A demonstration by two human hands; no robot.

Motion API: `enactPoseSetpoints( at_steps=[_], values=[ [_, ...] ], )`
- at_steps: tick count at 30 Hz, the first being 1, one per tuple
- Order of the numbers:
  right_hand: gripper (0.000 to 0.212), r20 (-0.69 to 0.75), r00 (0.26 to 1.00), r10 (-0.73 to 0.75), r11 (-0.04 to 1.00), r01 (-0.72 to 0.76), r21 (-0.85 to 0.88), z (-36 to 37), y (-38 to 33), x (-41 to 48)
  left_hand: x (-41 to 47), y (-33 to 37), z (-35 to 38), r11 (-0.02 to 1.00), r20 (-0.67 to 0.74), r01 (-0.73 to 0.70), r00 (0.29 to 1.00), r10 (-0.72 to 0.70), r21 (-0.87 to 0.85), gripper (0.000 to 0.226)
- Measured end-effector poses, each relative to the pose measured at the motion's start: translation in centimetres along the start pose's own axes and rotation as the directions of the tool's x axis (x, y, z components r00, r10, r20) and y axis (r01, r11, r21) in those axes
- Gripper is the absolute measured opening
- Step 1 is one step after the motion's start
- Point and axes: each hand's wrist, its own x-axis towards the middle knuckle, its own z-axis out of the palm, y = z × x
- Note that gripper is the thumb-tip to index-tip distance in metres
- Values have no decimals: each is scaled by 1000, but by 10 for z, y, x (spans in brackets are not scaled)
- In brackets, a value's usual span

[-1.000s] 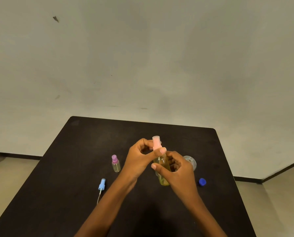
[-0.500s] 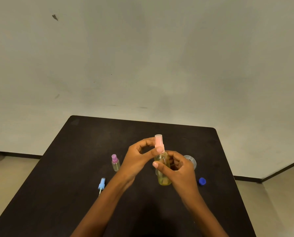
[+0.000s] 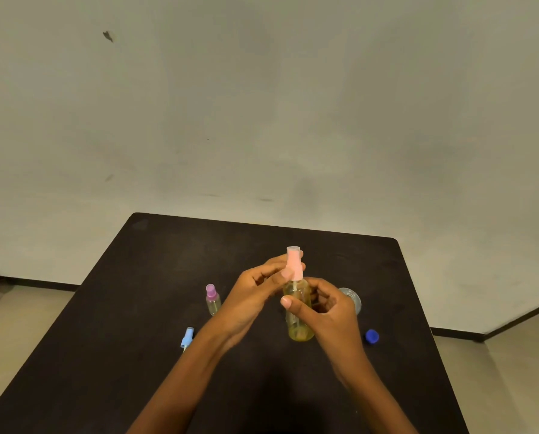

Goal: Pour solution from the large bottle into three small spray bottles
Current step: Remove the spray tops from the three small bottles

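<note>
At the centre of the frame, both hands meet over a small clear spray bottle that holds yellow liquid and stands upright. The right hand grips its body, the thumb lying across the front and the fingers curled round the far side. The left hand pinches the pink spray head at the top of that bottle between thumb and fingertips. The head sits on the bottle's neck and points straight up. Whether the bottle's base touches the black desk or is held just above it cannot be told.

Just right of the right hand, partly hidden behind its fingers, a clear large bottle stands on the desk. Lower right of it, apart from the hand, lies a dark blue round cap. Left of the hands stands a small clear bottle with a purple spray head, upright and untouched. Lower left of that, near the left forearm, a light blue spray head lies on its side on the desk, off any bottle. A pale wall fills the upper half of the frame.
</note>
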Motion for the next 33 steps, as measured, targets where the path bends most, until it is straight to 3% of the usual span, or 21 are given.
enactPoseSetpoints(
  at_steps=[7, 11, 17, 27, 33],
  values=[
    [32, 4, 1000, -9, 999, 10, -51, 1, 2, -2, 5, -6, 3, 998, -86, 1, 996, 4, 58, 61],
    [36, 6, 1000, 0, 1000, 1, -29, 0, 2, -2, 5, -6, 4, 999, -46, 5, 999, -3, 48, 69],
    [29, -3, 1000, 11, 1000, -11, 2, -1, 4, -1, 1, -3, 0, 999, 15, 43, 999, -43, -31, 50],
    [31, -8, 1000, 25, 999, -25, -26, 0, 7, -2, 4, -9, 1, 999, -62, 44, 997, -45, -15, 58],
    [28, 9, 1000, 27, 1000, -26, -11, 0, 8, -2, 0, -5, 1, 998, 66, 67, 996, -66, -14, 42]
  ],
)
